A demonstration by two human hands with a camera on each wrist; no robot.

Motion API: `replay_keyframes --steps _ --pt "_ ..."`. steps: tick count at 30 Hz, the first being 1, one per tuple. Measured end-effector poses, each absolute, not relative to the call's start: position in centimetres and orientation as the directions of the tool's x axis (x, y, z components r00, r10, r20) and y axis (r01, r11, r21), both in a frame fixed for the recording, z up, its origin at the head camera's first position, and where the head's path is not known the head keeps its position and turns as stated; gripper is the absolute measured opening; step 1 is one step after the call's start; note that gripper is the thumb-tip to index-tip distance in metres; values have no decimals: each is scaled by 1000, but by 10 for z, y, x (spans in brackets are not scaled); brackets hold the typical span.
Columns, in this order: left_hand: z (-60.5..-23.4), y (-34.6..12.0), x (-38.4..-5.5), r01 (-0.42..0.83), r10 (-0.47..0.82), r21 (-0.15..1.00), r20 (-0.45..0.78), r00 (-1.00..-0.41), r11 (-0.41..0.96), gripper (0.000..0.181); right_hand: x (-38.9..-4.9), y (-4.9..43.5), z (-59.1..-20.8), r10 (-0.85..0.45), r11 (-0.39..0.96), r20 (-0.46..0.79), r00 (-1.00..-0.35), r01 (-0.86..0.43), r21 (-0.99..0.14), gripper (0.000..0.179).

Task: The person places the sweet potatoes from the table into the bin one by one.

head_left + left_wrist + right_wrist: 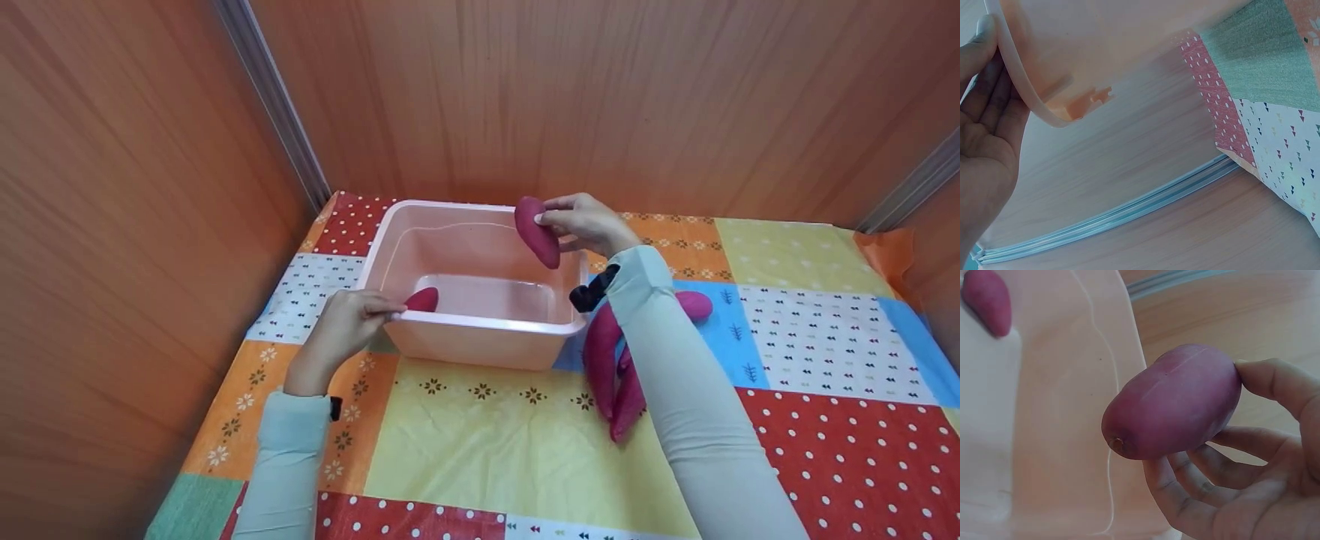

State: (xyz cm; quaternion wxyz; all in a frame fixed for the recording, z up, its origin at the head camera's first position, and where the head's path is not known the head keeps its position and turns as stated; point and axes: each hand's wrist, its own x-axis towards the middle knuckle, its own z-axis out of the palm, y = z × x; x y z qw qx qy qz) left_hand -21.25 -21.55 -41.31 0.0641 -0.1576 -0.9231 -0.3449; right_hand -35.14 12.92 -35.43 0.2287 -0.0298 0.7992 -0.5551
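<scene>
A pink plastic tub (480, 341) stands on the patterned cloth. At its near left corner my left hand (341, 330) pinches the rim; in the left wrist view the thumb and fingers lie on either side of the tub wall (1033, 67). My right hand (589, 221) holds a reddish-purple sweet potato (538, 232) over the tub's far right part. In the right wrist view, the thumb is on one end of this sweet potato (1176, 399) and the fingers are beneath it. Inside the tub lies another sweet potato (424, 300), partly hidden by the near wall.
Several more sweet potatoes (600, 352) lie on the cloth right of the tub, partly covered by my right forearm. A patchwork tablecloth (480, 442) covers the table. Wood-grain panels (600, 97) rise behind and on both sides, joined by metal strips (277, 90).
</scene>
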Motion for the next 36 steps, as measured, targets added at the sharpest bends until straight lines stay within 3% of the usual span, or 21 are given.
replay_keyframes --steps 9,16,36 --pt "-412 -215 -214 325 247 625 211 -946 710 19 -354 117 -365 -311 386 -334 -890 204 -900 49" --pt "-413 -215 -214 370 261 571 266 -928 733 17 -356 112 -371 -311 382 -349 -884 220 -897 48" --pt "-412 -214 -213 300 232 625 191 -954 720 19 -355 112 -381 -293 395 -358 -887 228 -890 45"
